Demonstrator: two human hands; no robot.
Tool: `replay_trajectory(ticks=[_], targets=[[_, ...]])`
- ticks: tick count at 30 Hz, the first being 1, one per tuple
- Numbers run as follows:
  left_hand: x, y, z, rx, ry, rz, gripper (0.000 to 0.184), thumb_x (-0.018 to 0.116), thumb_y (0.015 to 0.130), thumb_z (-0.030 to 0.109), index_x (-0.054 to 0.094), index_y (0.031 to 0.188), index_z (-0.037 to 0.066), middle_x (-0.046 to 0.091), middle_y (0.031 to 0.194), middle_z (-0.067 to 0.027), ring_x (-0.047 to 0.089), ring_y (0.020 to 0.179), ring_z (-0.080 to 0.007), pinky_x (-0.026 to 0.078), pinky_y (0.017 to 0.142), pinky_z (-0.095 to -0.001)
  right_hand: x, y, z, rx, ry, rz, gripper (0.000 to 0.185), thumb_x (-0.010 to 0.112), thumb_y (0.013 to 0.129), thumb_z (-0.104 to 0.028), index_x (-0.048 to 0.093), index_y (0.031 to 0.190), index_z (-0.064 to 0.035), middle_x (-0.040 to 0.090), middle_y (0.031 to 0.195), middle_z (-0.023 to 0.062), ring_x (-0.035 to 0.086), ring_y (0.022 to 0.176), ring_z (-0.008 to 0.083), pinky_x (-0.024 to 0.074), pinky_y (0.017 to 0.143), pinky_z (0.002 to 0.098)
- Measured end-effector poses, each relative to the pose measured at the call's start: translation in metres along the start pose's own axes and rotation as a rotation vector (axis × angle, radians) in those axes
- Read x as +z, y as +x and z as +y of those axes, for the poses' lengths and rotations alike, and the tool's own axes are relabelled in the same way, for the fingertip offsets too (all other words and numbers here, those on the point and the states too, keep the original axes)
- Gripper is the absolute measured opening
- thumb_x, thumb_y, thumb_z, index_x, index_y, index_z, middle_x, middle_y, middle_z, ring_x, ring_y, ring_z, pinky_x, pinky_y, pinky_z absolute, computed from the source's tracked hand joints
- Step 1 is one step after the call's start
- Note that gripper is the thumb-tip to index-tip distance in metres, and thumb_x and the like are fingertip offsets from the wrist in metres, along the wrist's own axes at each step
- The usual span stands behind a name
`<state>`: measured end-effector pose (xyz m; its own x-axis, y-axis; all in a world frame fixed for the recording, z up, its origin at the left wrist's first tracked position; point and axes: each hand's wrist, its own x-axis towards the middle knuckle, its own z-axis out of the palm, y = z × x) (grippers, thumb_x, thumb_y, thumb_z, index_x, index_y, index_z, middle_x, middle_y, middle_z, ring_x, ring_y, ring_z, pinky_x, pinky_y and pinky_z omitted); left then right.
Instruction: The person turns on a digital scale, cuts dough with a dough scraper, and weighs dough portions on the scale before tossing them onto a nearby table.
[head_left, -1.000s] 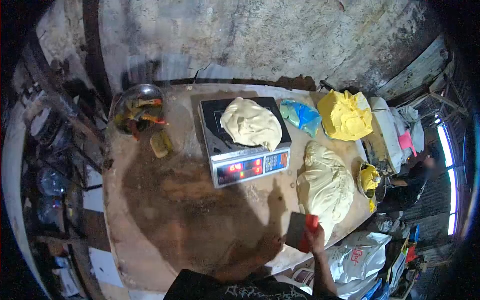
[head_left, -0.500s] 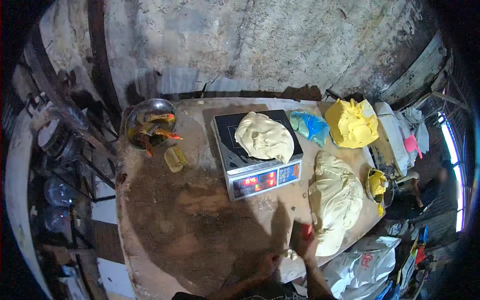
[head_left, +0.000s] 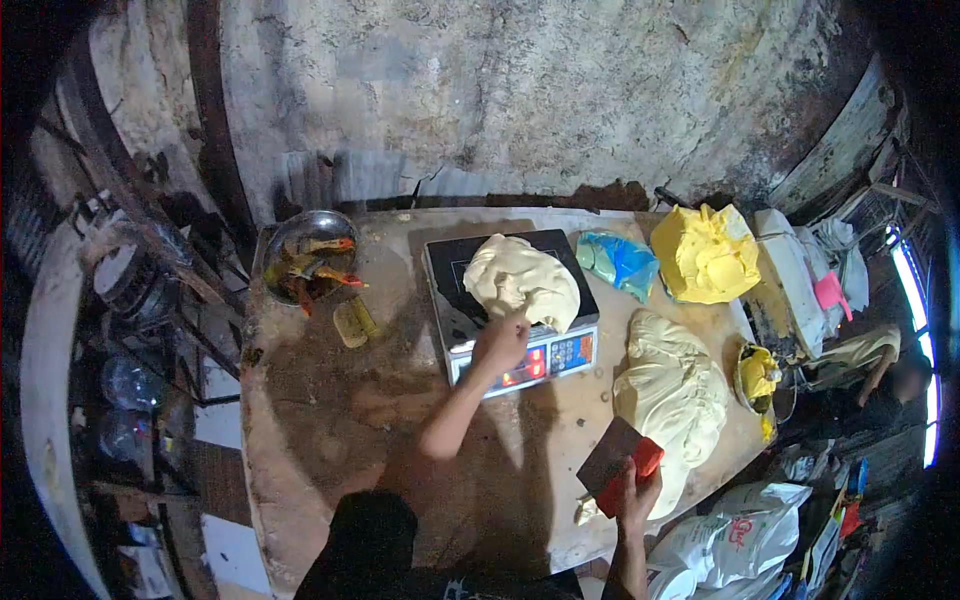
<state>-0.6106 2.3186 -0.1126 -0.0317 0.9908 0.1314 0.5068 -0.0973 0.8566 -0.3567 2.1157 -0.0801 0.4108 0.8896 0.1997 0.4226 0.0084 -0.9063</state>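
Observation:
My left hand [head_left: 503,346] reaches over the front of a digital scale [head_left: 440,295], fingers closed at the near edge of a pale dough lump [head_left: 522,280] on its black top. It covers part of the red display. What exactly is pinched there is partly hidden, but it looks like dough. In my right hand [head_left: 640,492] is a dough scraper [head_left: 610,465] with a dark flat blade and a red handle. The blade is beside a large mound of dough [head_left: 675,390] on the table. A small dough scrap [head_left: 586,511] lies just below the blade.
A metal bowl [head_left: 275,262] with brushes stands back left, near a yellowish block [head_left: 353,325]. Back right are a blue plastic bag [head_left: 620,262] and a yellow mass [head_left: 705,252]. A yellow-smeared pail [head_left: 757,372] stands right. White sacks [head_left: 735,535] sit below; another person is at far right.
My left hand has gone from the table's near edge up to the dough on the scale. My right hand has lifted slightly, turning the scraper so its blade shows.

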Motion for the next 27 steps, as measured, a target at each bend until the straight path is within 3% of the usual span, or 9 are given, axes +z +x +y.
replay_trajectory(ticks=[6,10,13,15,19,20,23,24,27], targets=[[0.074,-0.070,-0.077,-0.096,-0.505,0.133,0.021,0.062,0.078,0.020,0.052,0.086,0.003,0.058,0.076,-0.0139,0.056,0.072,-0.0215,0.043,0.062,-0.0347,0.005,0.006,0.003,0.044,0.016,-0.101,0.019,0.057,0.084,-0.012,0.051,0.098,-0.0003,0.052,0.078,0.0007,0.047,0.067,0.0080,0.0394,0.061,0.0223],[0.058,-0.066,-0.055,-0.408,-0.341,0.235,0.034,0.064,0.077,0.032,0.050,0.088,0.002,0.056,0.078,-0.0123,0.054,0.070,-0.0226,0.042,0.064,-0.0364,0.034,0.031,-0.015,-0.139,-0.114,-0.233,0.022,0.057,0.084,-0.012,0.051,0.100,0.0019,0.054,0.082,0.0040,0.049,0.073,0.0105,0.0420,0.066,0.0244],[0.072,-0.047,-0.057,-0.192,-0.343,0.413,0.040,0.060,0.079,0.037,0.055,0.096,0.001,0.061,0.080,-0.0136,0.059,0.075,-0.0259,0.044,0.067,-0.0350,0.070,0.065,-0.047,-0.360,-0.198,-0.321,0.026,0.058,0.082,-0.011,0.050,0.102,0.0035,0.057,0.079,0.0077,0.054,0.070,0.0141,0.0443,0.065,0.0278],[0.062,-0.047,-0.051,-0.256,-0.455,0.246,0.039,0.059,0.080,0.038,0.057,0.095,0.002,0.062,0.080,-0.0134,0.060,0.075,-0.0261,0.045,0.068,-0.0348,0.090,0.083,-0.076,-0.486,-0.343,-0.445,0.028,0.056,0.080,-0.013,0.053,0.106,-0.0035,0.060,0.083,0.0177,0.060,0.068,0.0313,0.0472,0.062,0.0358],[0.058,-0.050,-0.057,-0.366,-0.558,0.120,0.035,0.056,0.081,0.037,0.062,0.089,0.004,0.063,0.079,-0.0138,0.061,0.074,-0.0269,0.046,0.068,-0.0356,0.133,0.114,-0.097,-0.644,-0.525,-0.655,0.025,0.056,0.079,-0.016,0.055,0.103,-0.0079,0.060,0.079,0.0179,0.059,0.067,0.0357,0.0474,0.059,0.0422],[0.061,-0.051,-0.061,-0.143,-0.408,0.285,0.031,0.055,0.082,0.034,0.062,0.088,0.004,0.062,0.079,-0.0157,0.060,0.073,-0.0286,0.046,0.066,-0.0364,0.149,0.121,-0.096,-0.727,-0.612,-0.730,0.028,0.057,0.078,-0.016,0.053,0.106,-0.0102,0.060,0.080,0.0172,0.058,0.068,0.0361,0.0471,0.059,0.0424],[0.065,-0.056,-0.070,-0.125,-0.346,0.183,0.031,0.053,0.083,0.034,0.061,0.089,0.005,0.061,0.077,-0.0167,0.060,0.072,-0.0305,0.045,0.062,-0.0375,0.214,0.139,-0.091,-0.834,-0.922,-0.947,0.035,0.057,0.077,-0.017,0.050,0.111,-0.0137,0.061,0.082,0.0151,0.059,0.070,0.0356,0.0469,0.060,0.0437],[0.073,-0.063,-0.069,-0.103,-0.236,0.342,0.026,0.052,0.083,0.030,0.061,0.088,0.005,0.059,0.071,-0.0155,0.058,0.067,-0.0253,0.046,0.058,-0.0349,0.230,0.137,-0.101,-0.863,-0.890,-0.950,0.035,0.057,0.077,-0.017,0.051,0.111,-0.0138,0.061,0.080,0.0152,0.059,0.070,0.0354,0.0469,0.060,0.0432],[0.173,-0.097,-0.152,-0.056,-0.411,0.094,0.020,0.051,0.083,0.022,0.060,0.087,0.005,0.054,0.068,-0.0114,0.053,0.064,-0.0152,0.047,0.056,-0.0292,0.261,0.140,-0.127,-0.949,-0.616,-0.909,0.029,0.057,0.078,-0.019,0.053,0.105,-0.0111,0.060,0.076,0.0167,0.059,0.069,0.0354,0.0465,0.060,0.0436]])
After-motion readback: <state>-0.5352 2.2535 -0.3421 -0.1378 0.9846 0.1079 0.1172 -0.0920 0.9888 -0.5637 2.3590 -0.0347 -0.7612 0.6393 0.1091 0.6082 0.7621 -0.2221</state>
